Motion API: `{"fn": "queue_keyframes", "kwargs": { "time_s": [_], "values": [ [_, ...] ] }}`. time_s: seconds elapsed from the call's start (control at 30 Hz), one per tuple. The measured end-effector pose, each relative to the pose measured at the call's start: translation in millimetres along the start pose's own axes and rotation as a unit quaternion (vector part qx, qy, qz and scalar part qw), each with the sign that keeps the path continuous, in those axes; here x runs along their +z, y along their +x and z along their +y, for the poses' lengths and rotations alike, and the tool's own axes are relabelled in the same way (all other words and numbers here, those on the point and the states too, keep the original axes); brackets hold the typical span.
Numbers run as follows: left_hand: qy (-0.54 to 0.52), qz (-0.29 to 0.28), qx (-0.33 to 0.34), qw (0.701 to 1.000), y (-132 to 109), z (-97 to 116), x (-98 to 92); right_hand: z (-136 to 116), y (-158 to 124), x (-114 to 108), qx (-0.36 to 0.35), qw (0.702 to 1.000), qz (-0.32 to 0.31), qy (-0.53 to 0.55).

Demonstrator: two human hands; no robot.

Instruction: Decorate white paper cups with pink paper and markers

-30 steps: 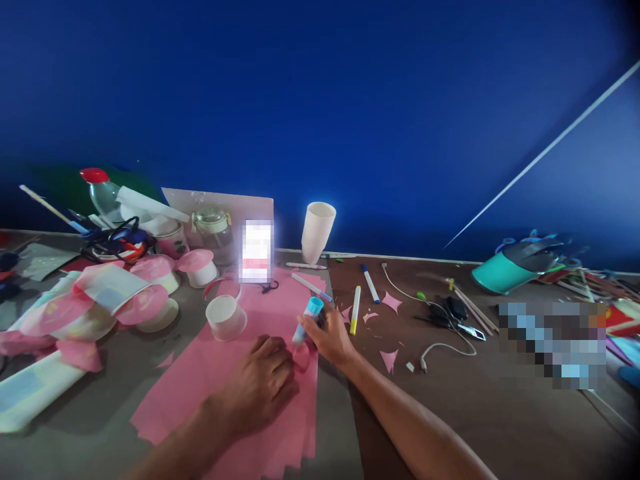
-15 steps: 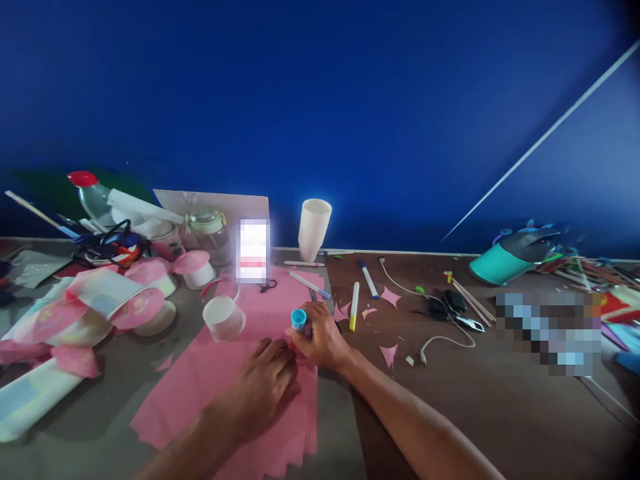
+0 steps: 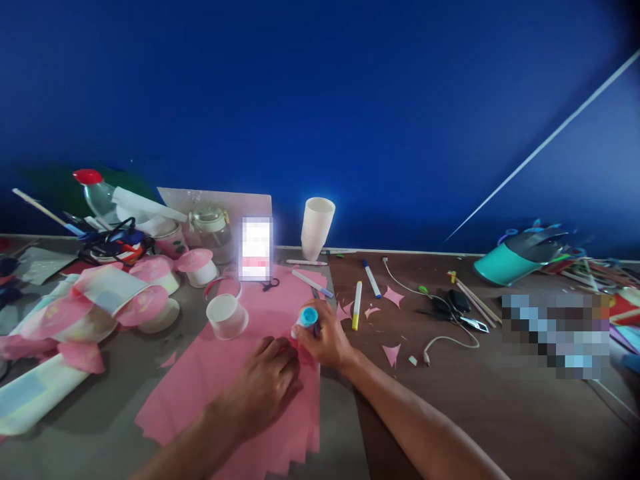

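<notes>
My right hand (image 3: 327, 333) is closed round a small tube with a blue end, which looks like a glue stick (image 3: 309, 317), held tilted over the pink paper (image 3: 185, 383). Just left of it, my left hand (image 3: 270, 373) has its fingers curled down on the pink paper, at what looks like a small pink piece; its fingertips are partly hidden. A white paper cup (image 3: 226, 317) stands on the paper beyond my left hand. Small dark scissors (image 3: 270, 285) lie farther back, near a blurred bright screen (image 3: 257, 249).
A stack of white cups (image 3: 317, 227) stands by the blue wall. On the left are pink-and-white cup pieces (image 3: 143, 300) and a glass jar (image 3: 210, 227). To the right lie markers (image 3: 357, 305), pink scraps (image 3: 393, 353), a white cable (image 3: 435, 340) and a teal container (image 3: 505, 262).
The glue stick has tilted in my right hand and moved slightly up and right. My left hand stays nearly in place on the paper. The whole view has shifted a little.
</notes>
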State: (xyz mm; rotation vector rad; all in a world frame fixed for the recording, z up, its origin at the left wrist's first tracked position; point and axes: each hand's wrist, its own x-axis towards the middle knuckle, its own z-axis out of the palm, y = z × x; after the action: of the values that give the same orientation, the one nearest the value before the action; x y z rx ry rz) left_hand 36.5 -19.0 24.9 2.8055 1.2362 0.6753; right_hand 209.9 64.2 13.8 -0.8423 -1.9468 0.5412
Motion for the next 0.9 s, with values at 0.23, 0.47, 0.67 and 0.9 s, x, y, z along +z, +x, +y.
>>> {"fn": "queue_keyframes", "kwargs": {
  "time_s": [0.23, 0.47, 0.67, 0.9],
  "values": [
    [0.024, 0.006, 0.015, 1.0, 1.8, 0.1, -2.5, 7.0, 0.5, 3.5, -0.043, 0.997, -0.048, -0.048],
    [0.031, 0.017, 0.023, 0.999, 0.0, -2.8, 0.9, 7.9, 2.1, 1.5, 0.006, 0.994, -0.067, -0.091],
    [0.014, 0.045, 0.024, 0.999, -0.6, -6.5, 1.8, 4.8, 3.4, 2.6, -0.015, 0.988, -0.088, -0.126],
    [-0.1, 0.137, -0.033, 0.985, 1.8, -17.6, -4.7, 6.0, 6.2, -5.0, -0.03, 0.989, -0.13, -0.067]
  ]
}}
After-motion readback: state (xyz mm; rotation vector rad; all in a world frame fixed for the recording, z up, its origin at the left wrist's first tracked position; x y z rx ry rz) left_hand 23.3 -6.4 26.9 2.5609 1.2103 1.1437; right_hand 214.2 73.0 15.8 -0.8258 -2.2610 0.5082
